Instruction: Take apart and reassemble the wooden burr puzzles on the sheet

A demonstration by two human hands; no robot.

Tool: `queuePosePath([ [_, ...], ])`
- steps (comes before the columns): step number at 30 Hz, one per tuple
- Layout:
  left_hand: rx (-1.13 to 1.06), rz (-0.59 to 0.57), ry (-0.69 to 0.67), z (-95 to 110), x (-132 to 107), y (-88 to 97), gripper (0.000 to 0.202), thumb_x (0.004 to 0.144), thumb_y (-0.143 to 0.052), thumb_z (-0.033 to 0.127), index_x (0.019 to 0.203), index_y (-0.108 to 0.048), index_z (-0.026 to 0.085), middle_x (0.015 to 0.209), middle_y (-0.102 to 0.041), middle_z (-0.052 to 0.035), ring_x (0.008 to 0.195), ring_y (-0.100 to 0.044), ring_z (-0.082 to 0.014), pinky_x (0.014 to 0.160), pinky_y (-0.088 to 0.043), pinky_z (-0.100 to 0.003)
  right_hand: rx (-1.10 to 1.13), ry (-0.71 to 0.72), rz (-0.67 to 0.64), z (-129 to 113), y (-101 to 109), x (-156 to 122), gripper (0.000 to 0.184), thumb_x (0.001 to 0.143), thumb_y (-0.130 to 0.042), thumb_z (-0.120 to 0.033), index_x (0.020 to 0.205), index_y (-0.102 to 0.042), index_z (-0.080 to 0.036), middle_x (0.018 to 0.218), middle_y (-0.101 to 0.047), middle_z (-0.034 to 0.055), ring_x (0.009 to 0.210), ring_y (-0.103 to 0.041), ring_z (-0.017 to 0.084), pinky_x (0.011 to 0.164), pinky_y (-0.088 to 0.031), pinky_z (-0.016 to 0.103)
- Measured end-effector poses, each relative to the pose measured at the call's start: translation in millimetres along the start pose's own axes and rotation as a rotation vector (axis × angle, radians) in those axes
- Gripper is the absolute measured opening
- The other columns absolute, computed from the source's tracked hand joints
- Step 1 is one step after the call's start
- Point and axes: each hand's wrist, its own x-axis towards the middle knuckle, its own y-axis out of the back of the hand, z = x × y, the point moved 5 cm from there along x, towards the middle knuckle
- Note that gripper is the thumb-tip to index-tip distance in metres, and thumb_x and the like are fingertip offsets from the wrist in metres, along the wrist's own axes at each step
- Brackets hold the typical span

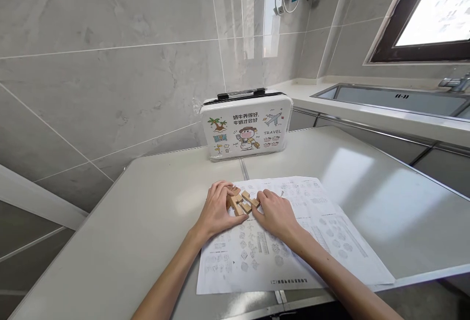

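Note:
Several small wooden puzzle blocks (243, 201) lie in a tight cluster on a printed sheet of diagrams (282, 241) spread on a pale table (139, 227). My left hand (218, 209) rests on the sheet at the left of the cluster, fingers curled over and pressing the nearest blocks. My right hand (275, 212) lies at the right of the cluster, its fingertips touching the blocks on that side. Both palms face down.
A white tin case (246, 126) with cartoon travel pictures and a black handle stands upright at the table's far edge against the tiled wall. A counter with a steel sink (396, 99) and tap (455, 82) runs at the right, under a window.

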Motion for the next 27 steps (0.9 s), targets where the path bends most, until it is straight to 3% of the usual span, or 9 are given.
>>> queuePosePath([
  [10,0.007,-0.045,0.02,3.7,-2.7,-2.1,0.053,0.065,-0.09,0.042,0.099,-0.052,0.026,0.134,-0.061,-0.0084,0.135,-0.047,-0.0368,0.102,-0.048,-0.054,0.046,0.116,0.017,9.4,-7.6,0.1,0.013,0.096,-0.059,-0.028,0.088,-0.05,-0.023,0.089,-0.066,0.0038,0.075,-0.063,0.021,0.055,-0.025,0.03],
  [27,-0.029,-0.044,0.02,8.7,-9.2,-5.3,0.053,0.063,-0.091,0.043,0.099,-0.056,0.025,0.131,-0.061,-0.0097,0.136,-0.046,-0.0391,0.103,-0.047,-0.055,0.153,0.2,0.005,17.1,-13.8,2.0,0.005,0.097,-0.055,-0.028,0.098,-0.055,-0.023,0.087,-0.068,0.0018,0.074,-0.063,0.019,0.056,-0.028,0.028],
])
